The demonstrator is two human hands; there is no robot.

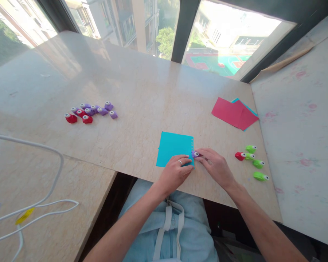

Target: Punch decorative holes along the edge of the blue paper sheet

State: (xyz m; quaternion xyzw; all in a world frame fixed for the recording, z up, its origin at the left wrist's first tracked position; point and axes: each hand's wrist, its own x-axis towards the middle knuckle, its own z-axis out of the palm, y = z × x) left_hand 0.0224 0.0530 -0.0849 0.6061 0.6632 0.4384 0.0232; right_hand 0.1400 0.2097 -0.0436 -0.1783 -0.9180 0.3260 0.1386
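A blue sheet of paper [173, 147] lies on the stone counter in front of me, with a row of small punched holes along its right edge. My left hand [178, 171], a ring on one finger, rests with its fingers stretched over the sheet's lower right part. At that right edge sits a purple craft punch [195, 154], gripped between the thumb and fingers of my right hand [214, 163]. The punch meets the paper just below the visible holes; its slot is hidden.
Several purple punches [102, 111] and red punches [87, 119] stand at the left. On the right are several green punches [258, 164] with one red punch [239, 156]. Red paper sheets [229, 112] overlap blue ones near the wall. White cables [57, 171] loop at the lower left.
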